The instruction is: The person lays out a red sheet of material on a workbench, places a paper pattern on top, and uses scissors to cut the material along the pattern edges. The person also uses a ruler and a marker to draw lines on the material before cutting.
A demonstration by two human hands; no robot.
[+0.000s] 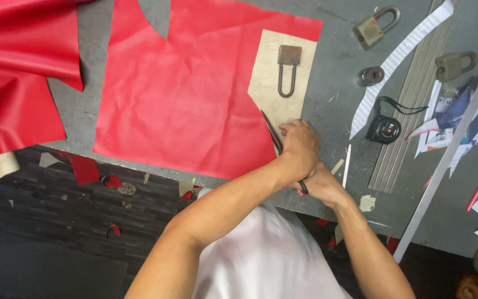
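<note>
You are working at the lower right edge of the red leather sheet (183,94), which is lying flat on the grey table (333,83), and everything here is best placed from that sheet. Your left hand (301,145) is reaching across your body and pressing down on the tan paper pattern (275,83) at the sheet's right edge, its fingers curled and bearing on the pattern's lower end; whether they are pinching anything you cannot tell. Your right hand (322,185) is sitting just below the sheet's corner, closed around the dark loop handle of the scissors (275,135), whose blades are pointing up along the pattern's left edge. A padlock weight (287,69) with a long shackle is resting on the pattern, holding it to the sheet. The leather is looking supple and fairly thin, likely draping and sliding under a push, with a slightly slick face, so it is probably best pinned flat close to the cut line rather than lifted by a corner. The pattern is looking light and stiffer, prone to shifting. To the right of the sheet, more padlocks (376,25), a small black round device (384,129) and loose papers (449,119) are lying well apart from it; red offcuts (84,169) are scattered below it.
</note>
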